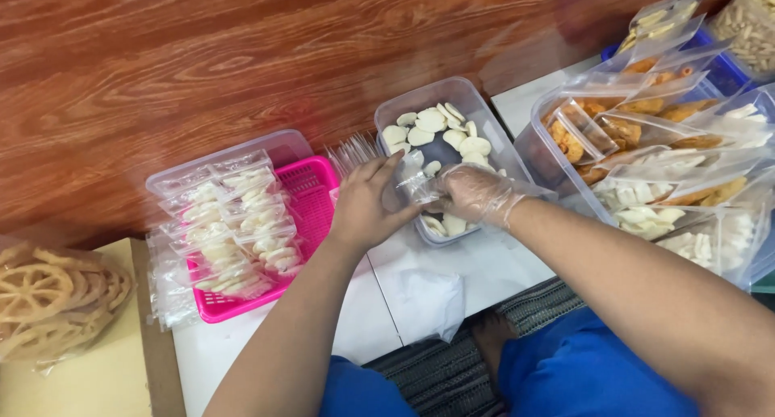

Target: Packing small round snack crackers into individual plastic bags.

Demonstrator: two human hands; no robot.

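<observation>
Glossy wood-grain floor (202, 54), clear plastic tub (476, 110), pink plastic basket (315, 183)

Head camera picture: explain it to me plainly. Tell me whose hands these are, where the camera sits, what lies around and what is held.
The camera is worn on a person's head and looks down at their own two hands; no machine is involved. The bare left hand and the right hand in a thin clear plastic glove together hold a small clear plastic bag over a clear plastic tub of pale round crackers. To the left stands a pink plastic basket stacked with filled small packets. To the right, a large clear bin holds more packed snacks. Everything rests on a white surface beside a wooden floor.
</observation>
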